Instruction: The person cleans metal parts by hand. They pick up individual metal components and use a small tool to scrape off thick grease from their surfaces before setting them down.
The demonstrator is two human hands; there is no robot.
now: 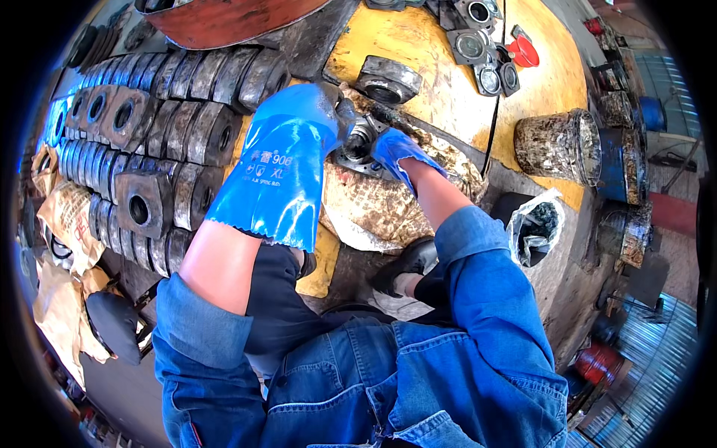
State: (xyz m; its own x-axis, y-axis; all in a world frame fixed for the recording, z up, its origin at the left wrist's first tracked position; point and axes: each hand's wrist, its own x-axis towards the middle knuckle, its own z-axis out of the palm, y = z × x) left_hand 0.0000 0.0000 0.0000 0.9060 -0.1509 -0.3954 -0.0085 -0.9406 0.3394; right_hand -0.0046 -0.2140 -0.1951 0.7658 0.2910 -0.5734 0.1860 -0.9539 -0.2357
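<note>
"Over the stained sheet point(392, 203), between left hand point(328, 110) and right hand point(399, 154): holding what?"

"A metal part point(358, 143): grimy, grey, with a dark round opening and a broader base."

"And the fingers point(346, 113)?"

"Closed partway around it from either side, gloved in blue; tips mostly hidden."

Stacked blocks point(160, 143) bar left; right, yellow floor point(441, 78) passable to bucket point(553, 149).

Two gloved hands, my left hand point(317, 108) and right hand point(392, 151), on one metal part point(360, 140); one lone block point(388, 78); one red cup point(526, 51); one grimy bucket point(549, 145); more than twenty stacked blocks point(213, 131).
</note>
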